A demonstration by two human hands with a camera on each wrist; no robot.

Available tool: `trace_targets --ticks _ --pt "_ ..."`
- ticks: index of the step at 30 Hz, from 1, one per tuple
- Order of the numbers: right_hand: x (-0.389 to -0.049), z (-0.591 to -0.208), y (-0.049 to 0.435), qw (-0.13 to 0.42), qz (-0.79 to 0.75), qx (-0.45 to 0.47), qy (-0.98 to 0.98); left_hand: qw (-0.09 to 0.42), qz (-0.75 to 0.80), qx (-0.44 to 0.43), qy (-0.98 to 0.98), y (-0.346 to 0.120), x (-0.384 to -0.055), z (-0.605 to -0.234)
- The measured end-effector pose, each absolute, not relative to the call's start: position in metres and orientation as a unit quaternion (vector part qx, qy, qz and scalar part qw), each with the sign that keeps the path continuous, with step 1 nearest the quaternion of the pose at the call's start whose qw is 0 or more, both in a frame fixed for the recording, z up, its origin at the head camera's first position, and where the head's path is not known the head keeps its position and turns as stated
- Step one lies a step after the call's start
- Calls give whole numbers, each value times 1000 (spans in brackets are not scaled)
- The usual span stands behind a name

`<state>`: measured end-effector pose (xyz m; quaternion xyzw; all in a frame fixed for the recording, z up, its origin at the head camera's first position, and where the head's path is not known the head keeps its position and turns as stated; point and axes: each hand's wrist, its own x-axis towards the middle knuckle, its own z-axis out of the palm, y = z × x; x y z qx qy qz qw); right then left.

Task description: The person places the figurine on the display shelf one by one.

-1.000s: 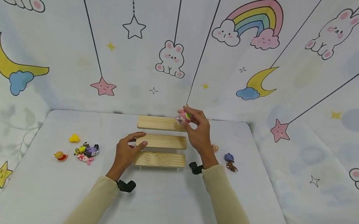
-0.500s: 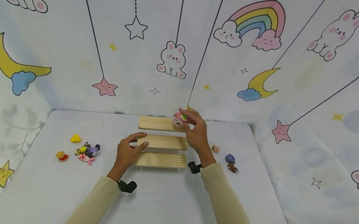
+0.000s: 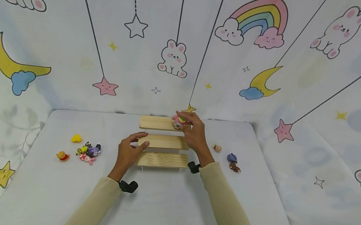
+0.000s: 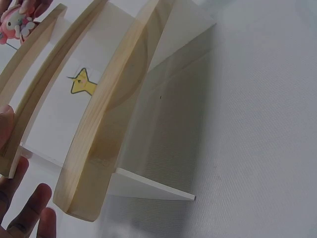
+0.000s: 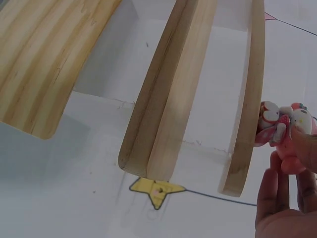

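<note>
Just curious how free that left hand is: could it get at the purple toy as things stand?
Probably yes: nothing shows between the left hand and the purple toy, though the hand would likely first have to let go of the middle board.

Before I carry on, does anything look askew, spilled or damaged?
Nothing looks spilled or damaged. The untidiest spot is the figurine cluster left of the tiered stand: they're bunched together, some apparently lying down, though too small to be sure.
</note>
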<state>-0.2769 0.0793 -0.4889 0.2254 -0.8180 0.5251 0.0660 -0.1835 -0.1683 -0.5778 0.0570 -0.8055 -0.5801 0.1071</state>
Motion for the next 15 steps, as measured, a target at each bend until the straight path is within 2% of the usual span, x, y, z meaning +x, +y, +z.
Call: trace_targets --ticks 15 --pt "-278 -489 80 51 509 228 -828 108 -583 59 -803 -168 -184 -579"
